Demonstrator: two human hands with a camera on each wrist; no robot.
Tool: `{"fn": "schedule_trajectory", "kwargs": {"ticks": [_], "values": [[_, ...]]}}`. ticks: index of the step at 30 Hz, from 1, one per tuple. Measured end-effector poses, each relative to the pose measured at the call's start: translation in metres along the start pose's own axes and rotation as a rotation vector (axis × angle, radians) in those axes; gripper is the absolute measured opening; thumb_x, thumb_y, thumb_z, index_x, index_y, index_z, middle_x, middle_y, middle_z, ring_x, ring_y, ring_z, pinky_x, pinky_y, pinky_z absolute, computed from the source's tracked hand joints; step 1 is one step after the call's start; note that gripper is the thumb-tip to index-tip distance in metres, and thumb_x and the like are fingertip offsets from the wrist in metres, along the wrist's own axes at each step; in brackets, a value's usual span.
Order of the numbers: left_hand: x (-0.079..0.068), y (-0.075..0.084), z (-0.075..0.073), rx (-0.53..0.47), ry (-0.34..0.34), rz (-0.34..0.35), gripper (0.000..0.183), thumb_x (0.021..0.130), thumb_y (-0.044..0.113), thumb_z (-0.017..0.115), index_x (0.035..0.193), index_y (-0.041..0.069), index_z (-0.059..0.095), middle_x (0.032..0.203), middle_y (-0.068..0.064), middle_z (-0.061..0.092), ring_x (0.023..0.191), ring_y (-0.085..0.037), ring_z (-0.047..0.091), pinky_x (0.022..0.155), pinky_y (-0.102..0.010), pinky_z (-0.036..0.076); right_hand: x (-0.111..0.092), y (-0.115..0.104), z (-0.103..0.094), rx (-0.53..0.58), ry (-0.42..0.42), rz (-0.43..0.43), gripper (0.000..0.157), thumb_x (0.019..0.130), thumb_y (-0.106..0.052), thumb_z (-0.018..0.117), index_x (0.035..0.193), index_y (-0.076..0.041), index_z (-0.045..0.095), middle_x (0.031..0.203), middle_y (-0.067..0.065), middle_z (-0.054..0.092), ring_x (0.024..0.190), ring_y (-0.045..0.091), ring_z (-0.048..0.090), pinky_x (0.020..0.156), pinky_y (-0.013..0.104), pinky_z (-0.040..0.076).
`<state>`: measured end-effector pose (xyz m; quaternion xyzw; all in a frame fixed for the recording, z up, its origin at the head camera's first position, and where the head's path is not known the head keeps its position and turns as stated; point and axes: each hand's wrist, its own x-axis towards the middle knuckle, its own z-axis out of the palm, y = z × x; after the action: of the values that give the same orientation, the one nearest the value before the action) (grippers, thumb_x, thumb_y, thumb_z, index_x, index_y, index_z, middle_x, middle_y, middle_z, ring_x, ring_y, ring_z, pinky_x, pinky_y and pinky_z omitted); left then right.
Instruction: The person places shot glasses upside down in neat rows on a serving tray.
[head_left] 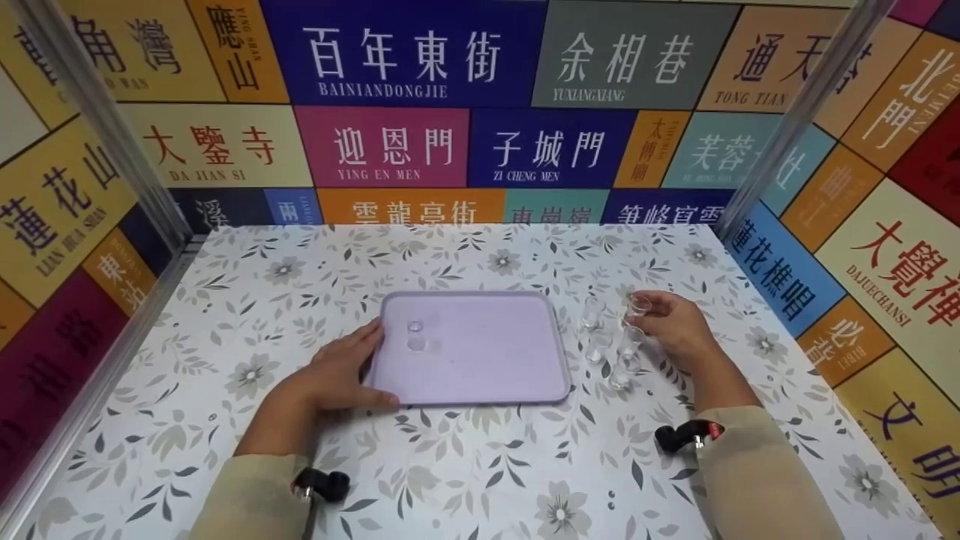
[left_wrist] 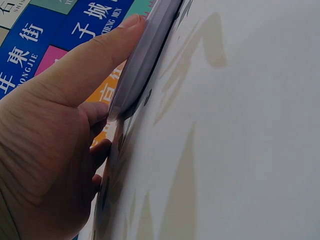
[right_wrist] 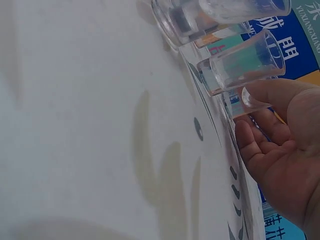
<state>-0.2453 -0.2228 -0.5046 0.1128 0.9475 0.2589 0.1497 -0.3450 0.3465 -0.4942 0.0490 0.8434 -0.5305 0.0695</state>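
Observation:
A light purple tray [head_left: 495, 360] lies on the table, with one small clear shot glass [head_left: 416, 337] standing near its left side. My left hand [head_left: 341, 371] holds the tray's near left corner, thumb along the front rim and fingers at the left edge; the left wrist view shows the thumb [left_wrist: 95, 55] against the tray wall [left_wrist: 142, 60]. Right of the tray, my right hand [head_left: 671, 322] pinches a clear shot glass [head_left: 640, 304] between thumb and fingers. Several more clear shot glasses [head_left: 592, 313] stand close by. In the right wrist view, a nearer glass [right_wrist: 245, 62] partly hides the pinched one.
White cloth with grey leaves and flowers covers the table [head_left: 465, 465]. Coloured panels [head_left: 405, 52] with lettering rise behind and at both sides. Metal posts [head_left: 780, 127] stand at the back corners.

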Motion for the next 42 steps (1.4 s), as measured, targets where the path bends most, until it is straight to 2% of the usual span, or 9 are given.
{"fn": "schedule_trajectory", "kwargs": {"ticks": [5,12,18,23,32,37,42], "values": [[0.001,0.0,0.0,0.008,-0.001,-0.002,0.136,0.071,0.081,0.083,0.174,0.03,0.012,0.183,0.012,0.0,0.17,-0.039,0.006,0.133,-0.07,0.01,-0.004,-0.01,-0.001,0.035,0.009,0.002,0.067,0.096,-0.023,0.083,0.156,-0.015,0.054,0.155,0.008,0.058,0.13,0.017,0.06,0.095,0.021,0.06],[0.0,0.0,0.002,-0.005,0.0,0.001,0.136,0.071,0.08,0.084,0.174,0.027,0.013,0.183,0.01,0.001,0.169,-0.041,0.006,0.133,-0.072,0.01,-0.009,-0.025,0.002,0.044,0.036,-0.052,0.067,0.094,-0.021,0.085,0.154,-0.014,0.057,0.148,0.007,0.061,0.13,0.017,0.058,0.097,0.016,0.059],[0.0,-0.002,0.003,0.003,0.002,0.013,0.136,0.072,0.081,0.083,0.174,0.025,0.012,0.184,0.008,0.002,0.169,-0.04,0.006,0.133,-0.07,0.011,-0.017,-0.044,0.009,-0.027,0.031,-0.104,0.066,0.093,-0.034,0.086,0.153,-0.022,0.06,0.148,0.005,0.064,0.129,0.017,0.06,0.095,0.012,0.056],[0.0,-0.002,0.002,0.0,-0.005,0.006,0.138,0.071,0.082,0.083,0.174,0.027,0.01,0.183,0.01,0.0,0.169,-0.04,0.005,0.133,-0.07,0.01,-0.025,-0.062,0.018,-0.058,0.013,-0.192,0.066,0.093,-0.042,0.085,0.151,-0.021,0.062,0.146,0.006,0.066,0.123,0.016,0.062,0.091,0.012,0.057],[0.001,0.0,0.0,-0.014,-0.016,-0.029,0.139,0.068,0.083,0.084,0.174,0.033,0.009,0.182,0.015,-0.002,0.17,-0.039,0.002,0.133,-0.071,0.009,-0.036,-0.09,0.051,0.027,-0.082,-0.307,0.062,0.094,-0.027,0.086,0.15,-0.014,0.063,0.142,0.011,0.068,0.115,0.015,0.069,0.094,0.019,0.062],[0.001,-0.001,0.001,-0.005,-0.003,0.002,0.137,0.071,0.08,0.084,0.174,0.028,0.011,0.183,0.01,0.0,0.169,-0.04,0.005,0.133,-0.071,0.009,-0.037,-0.097,0.077,0.054,-0.122,-0.367,0.058,0.094,-0.022,0.085,0.148,-0.012,0.064,0.133,0.009,0.071,0.113,0.016,0.07,0.094,0.021,0.062],[0.001,-0.001,0.002,0.005,0.01,0.03,0.136,0.072,0.078,0.085,0.174,0.023,0.013,0.184,0.007,0.002,0.169,-0.041,0.007,0.133,-0.071,0.009,-0.037,-0.106,0.103,0.075,-0.144,-0.387,0.056,0.091,-0.018,0.087,0.144,-0.013,0.068,0.128,0.009,0.073,0.111,0.016,0.072,0.093,0.023,0.063]]}}
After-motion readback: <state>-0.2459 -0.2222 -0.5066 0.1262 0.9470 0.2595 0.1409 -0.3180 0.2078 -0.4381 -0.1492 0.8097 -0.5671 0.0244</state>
